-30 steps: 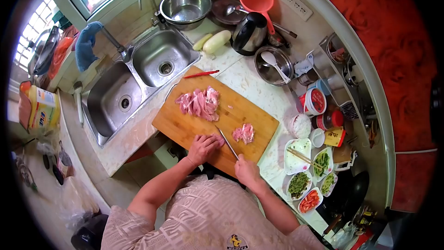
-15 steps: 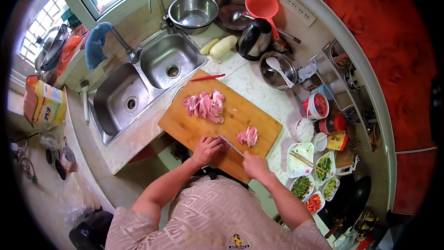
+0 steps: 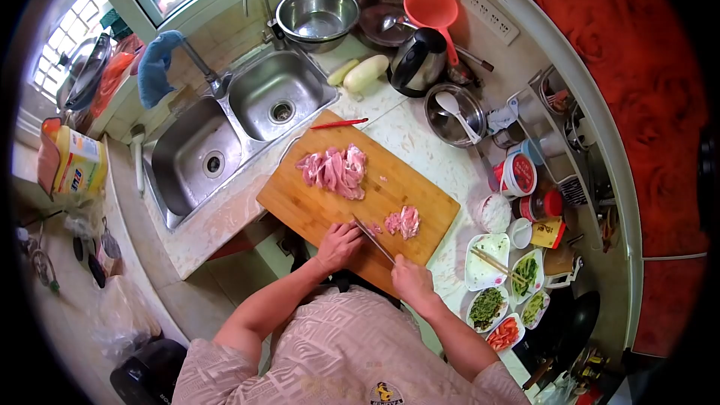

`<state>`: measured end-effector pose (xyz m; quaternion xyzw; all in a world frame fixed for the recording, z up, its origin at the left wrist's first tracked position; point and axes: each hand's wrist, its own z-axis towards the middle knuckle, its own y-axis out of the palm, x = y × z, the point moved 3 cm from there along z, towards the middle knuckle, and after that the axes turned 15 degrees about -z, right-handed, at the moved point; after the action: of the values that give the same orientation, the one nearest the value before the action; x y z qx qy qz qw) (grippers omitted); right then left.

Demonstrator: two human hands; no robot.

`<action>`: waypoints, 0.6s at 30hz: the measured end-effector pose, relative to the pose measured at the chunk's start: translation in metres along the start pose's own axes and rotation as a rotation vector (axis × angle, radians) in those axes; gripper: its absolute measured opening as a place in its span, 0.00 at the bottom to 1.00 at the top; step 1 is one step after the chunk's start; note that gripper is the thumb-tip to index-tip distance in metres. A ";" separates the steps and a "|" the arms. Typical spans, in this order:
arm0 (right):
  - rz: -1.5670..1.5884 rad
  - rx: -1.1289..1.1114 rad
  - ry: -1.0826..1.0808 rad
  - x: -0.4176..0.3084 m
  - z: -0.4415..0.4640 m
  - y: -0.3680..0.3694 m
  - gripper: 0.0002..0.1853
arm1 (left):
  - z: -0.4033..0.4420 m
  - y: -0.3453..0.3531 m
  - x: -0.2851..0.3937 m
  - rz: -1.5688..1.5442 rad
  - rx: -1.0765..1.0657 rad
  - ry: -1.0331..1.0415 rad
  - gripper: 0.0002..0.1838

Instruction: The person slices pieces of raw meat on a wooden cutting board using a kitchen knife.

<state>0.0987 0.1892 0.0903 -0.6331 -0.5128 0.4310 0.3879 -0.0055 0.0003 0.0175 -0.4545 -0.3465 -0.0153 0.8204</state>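
I judge that everything here turns on the gap between blade and fingertips. The knife [image 3: 373, 238] lies aslant over the near half of the cutting board [image 3: 427, 208], its handle at the board's right end and its tip towards the middle. My right hand [image 3: 412, 277] is wrapped fully round that handle, beside the board's near corner. My left hand [image 3: 339, 246] sits palm down at the board's near long edge, fingers curled and bunched; its fingertips are just beside the blade, and I can't tell whether they touch it or what they pin down.

Meat bits [image 3: 376, 229] lie just past the blade, near the board's middle. Beyond both hands, the meat strips [image 3: 335, 172] are piled towards the board's left end, nearer my left hand; the small heap of cut meat [image 3: 403, 222] is towards its right end.
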 end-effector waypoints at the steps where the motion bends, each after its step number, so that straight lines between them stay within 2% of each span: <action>1: -0.016 -0.007 -0.002 -0.009 0.007 0.005 0.10 | -0.002 0.002 -0.003 -0.006 -0.025 -0.007 0.16; 6: -0.011 -0.061 -0.009 -0.036 0.037 0.005 0.09 | -0.005 0.004 -0.008 -0.008 -0.098 -0.010 0.16; 9: 0.009 -0.129 -0.001 0.002 0.018 0.002 0.10 | 0.000 0.000 -0.004 -0.043 0.020 0.041 0.17; 13: 0.167 -0.069 0.189 0.025 0.010 -0.002 0.13 | 0.005 -0.011 0.000 -0.110 0.119 0.040 0.15; 14: 0.293 0.075 0.135 0.035 0.010 0.016 0.13 | 0.006 -0.012 0.003 -0.115 0.133 0.039 0.15; 17: 1.031 -0.404 0.314 0.051 0.014 0.022 0.16 | 0.008 -0.014 0.003 -0.130 0.145 0.031 0.14; 18: 1.058 -0.416 0.315 0.059 0.014 0.026 0.18 | 0.009 -0.013 0.004 -0.136 0.146 0.024 0.14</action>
<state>0.0999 0.2437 0.0522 -0.9219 -0.1371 0.3574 0.0592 -0.0121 0.0006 0.0322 -0.3687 -0.3668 -0.0513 0.8526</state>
